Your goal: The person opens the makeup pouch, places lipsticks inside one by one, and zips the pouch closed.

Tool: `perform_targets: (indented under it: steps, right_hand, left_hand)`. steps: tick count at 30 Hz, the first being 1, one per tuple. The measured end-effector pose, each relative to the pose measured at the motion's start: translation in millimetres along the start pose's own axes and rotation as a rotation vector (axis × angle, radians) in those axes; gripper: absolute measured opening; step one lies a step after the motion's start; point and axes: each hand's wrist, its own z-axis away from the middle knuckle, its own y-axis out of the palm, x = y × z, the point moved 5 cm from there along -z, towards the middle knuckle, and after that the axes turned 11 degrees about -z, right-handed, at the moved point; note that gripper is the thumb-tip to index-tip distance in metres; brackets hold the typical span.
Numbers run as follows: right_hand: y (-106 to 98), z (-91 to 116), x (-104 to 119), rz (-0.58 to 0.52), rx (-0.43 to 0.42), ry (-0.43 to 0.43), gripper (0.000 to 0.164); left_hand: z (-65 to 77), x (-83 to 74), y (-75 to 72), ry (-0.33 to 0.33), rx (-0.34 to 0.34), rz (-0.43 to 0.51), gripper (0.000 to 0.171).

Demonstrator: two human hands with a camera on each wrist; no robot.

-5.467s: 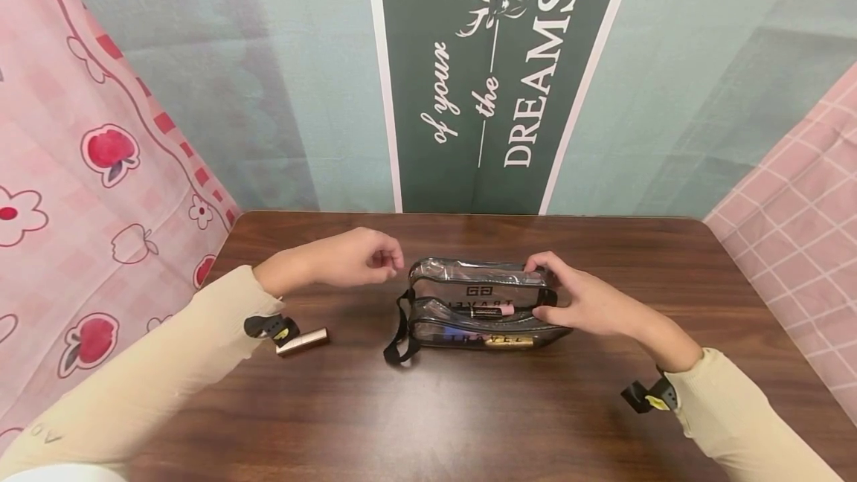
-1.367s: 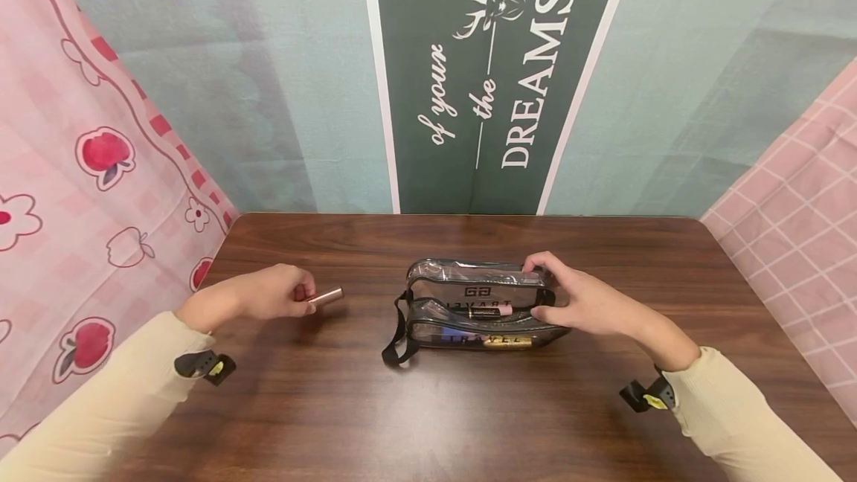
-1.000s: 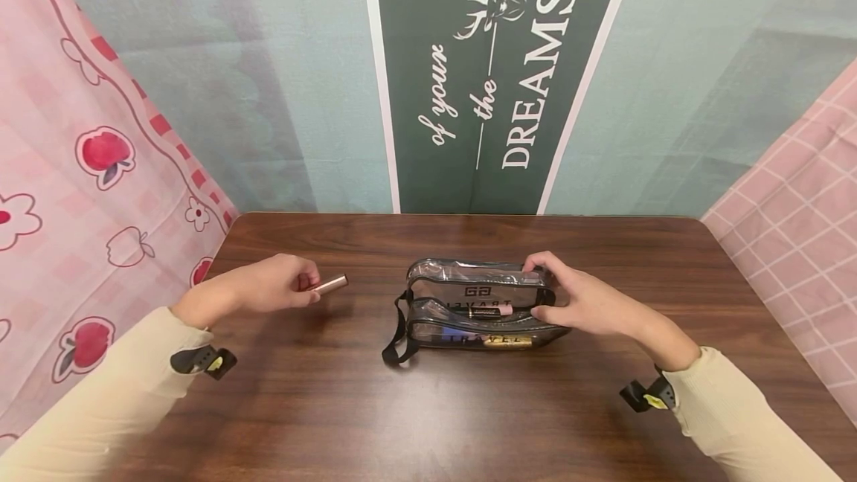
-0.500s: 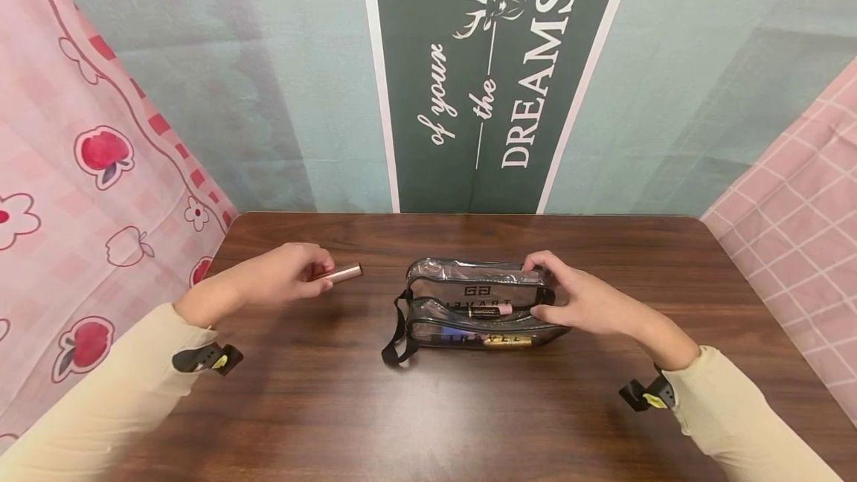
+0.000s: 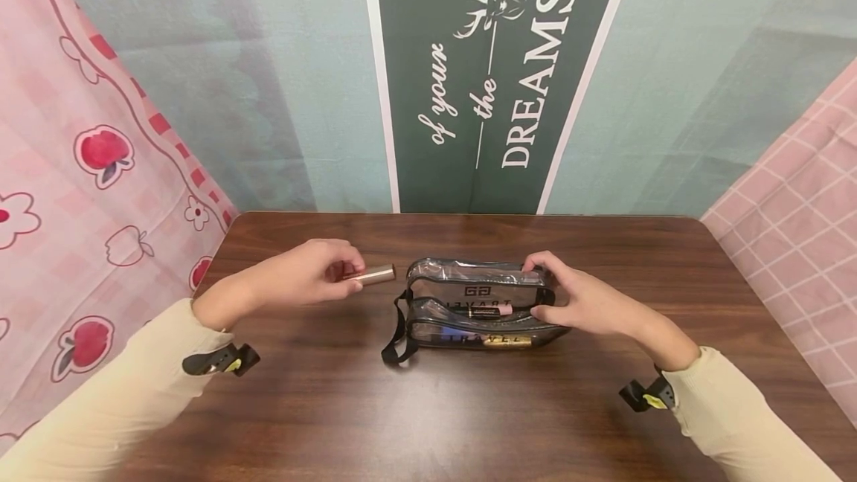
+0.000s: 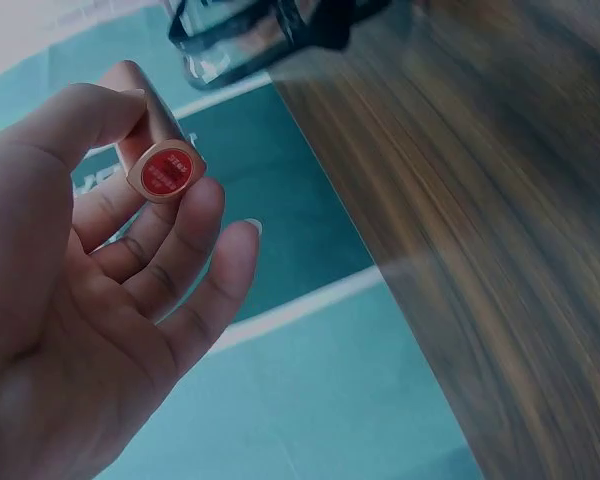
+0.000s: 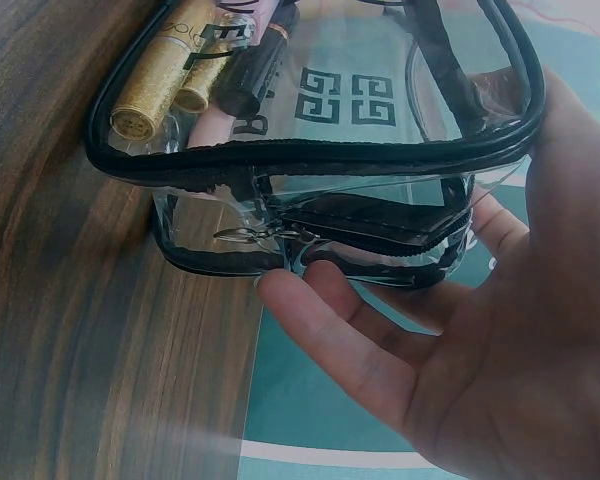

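My left hand (image 5: 311, 271) pinches a rose-gold lipstick tube (image 5: 378, 275) between thumb and fingers, its far end just left of the clear bag. In the left wrist view, the red round label on the lipstick's base (image 6: 167, 172) faces the camera. My right hand (image 5: 592, 303) holds the right end of the clear, black-edged cosmetic bag (image 5: 435, 271), whose top is spread open. Inside it lie a black and pink tube (image 5: 492, 311), a gold tube (image 5: 507, 341) and something blue. In the right wrist view, my fingers sit around the bag's end by the zipper (image 7: 380, 218).
The bag stands on a brown wooden table (image 5: 428, 415), and its black strap (image 5: 399, 341) hangs down on the left side. A printed curtain (image 5: 469, 80) is behind the table. Pink cloths (image 5: 60, 244) hang at both sides.
The lipstick lay on the table at the left; my left hand has taken hold of it, lifted it and carried it right, close to the bag. My right hand stays on the bag.
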Motion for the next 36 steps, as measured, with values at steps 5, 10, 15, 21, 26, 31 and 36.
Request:
perform_targets:
  steps: [5, 10, 15, 21, 26, 31, 36]
  right_hand:
    - [1, 0, 0, 0.003, -0.003, 0.000, 0.056]
    - [1, 0, 0, 0.005, -0.004, -0.001, 0.056]
    - [1, 0, 0, 0.004, -0.006, -0.005, 0.056]
    - [1, 0, 0, 0.004, -0.003, 0.002, 0.056]
    - [0, 1, 0, 0.003, -0.004, 0.004, 0.056]
    - [0, 2, 0, 0.000, -0.005, 0.005, 0.057]
    - [1, 1, 0, -0.004, 0.003, 0.004, 0.057]
  left_hand:
    - [-5.6, -14.8, 0.7, 0.018, 0.016, 0.030, 0.008]
    - [-14.1, -24.6, 0.5, 0.037, 0.012, 0.026, 0.007]
    - [-24.8, -30.3, 1.6, 0.034, 0.011, 0.004, 0.007]
    - [-38.1, -41.2, 2.7, 0.055, -0.011, -0.019, 0.007]
    - [-49.4, -50.5, 6.8, 0.084, -0.031, -0.033, 0.008]
    - [-63.2, -60.0, 14.2, 0.098, -0.016, -0.050, 0.008]
    - [-75.4, -69.2, 20.9, 0.101, 0.013, -0.064, 0.007]
